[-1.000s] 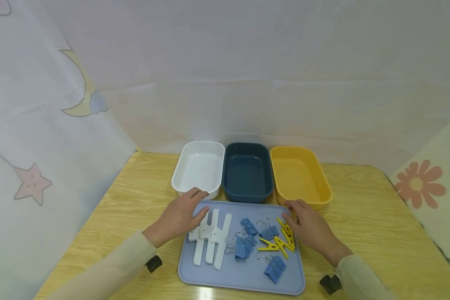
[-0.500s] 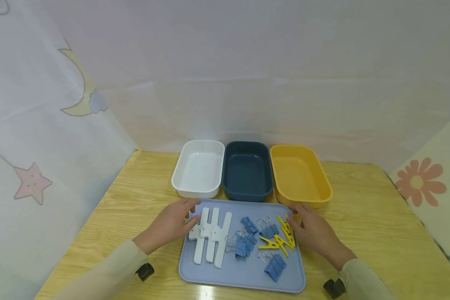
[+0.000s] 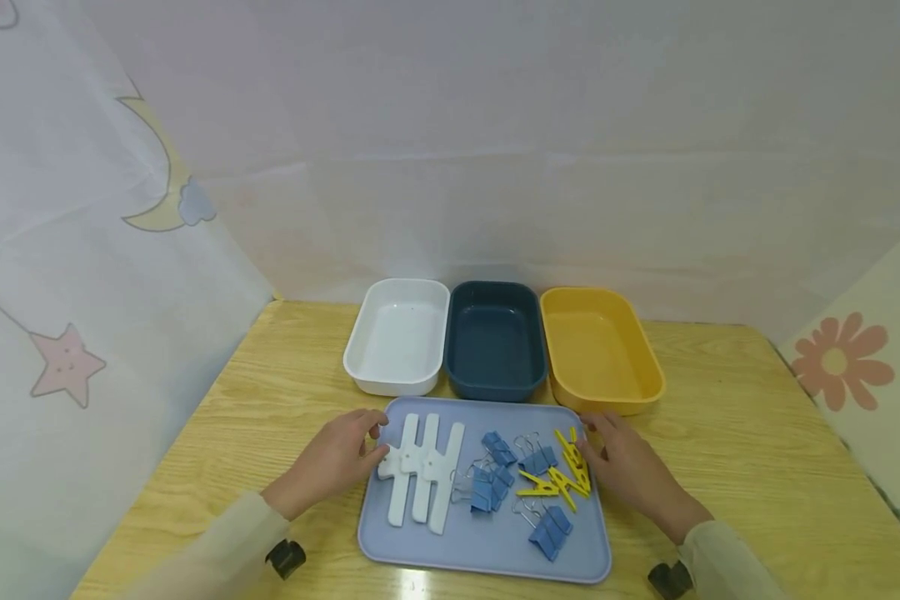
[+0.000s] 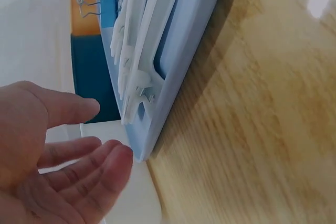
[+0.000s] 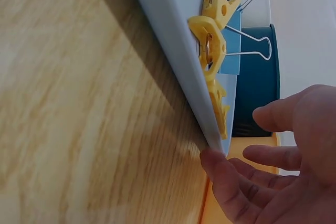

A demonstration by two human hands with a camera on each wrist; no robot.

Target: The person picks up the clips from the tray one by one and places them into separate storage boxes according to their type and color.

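A lavender tray (image 3: 487, 550) carries three white bag clips (image 3: 441, 477), several blue binder clips (image 3: 551, 533) and several yellow clothespins (image 3: 562, 483). My left hand (image 3: 330, 460) is at the tray's far left corner, thumb beside the leftmost white clip. In the left wrist view its fingers are loosely bent around nothing. At the far right corner is my right hand (image 3: 633, 468), nearest the clothespins. The right wrist view shows that hand (image 5: 283, 166) with a fingertip right at the tray's edge, thumb apart, nothing in the fingers.
Behind the tray, a white bin (image 3: 399, 342), a dark blue bin (image 3: 497, 346) and a yellow bin (image 3: 603, 354) stand side by side with nothing inside. All rest on a wooden table (image 3: 742, 467). A patterned cloth (image 3: 495, 167) hangs behind and along the sides.
My left hand has moved left and toward me, from over the tray's far left corner to its edge. My right hand has shifted slightly to the right. The clips and clothespins lie as before.
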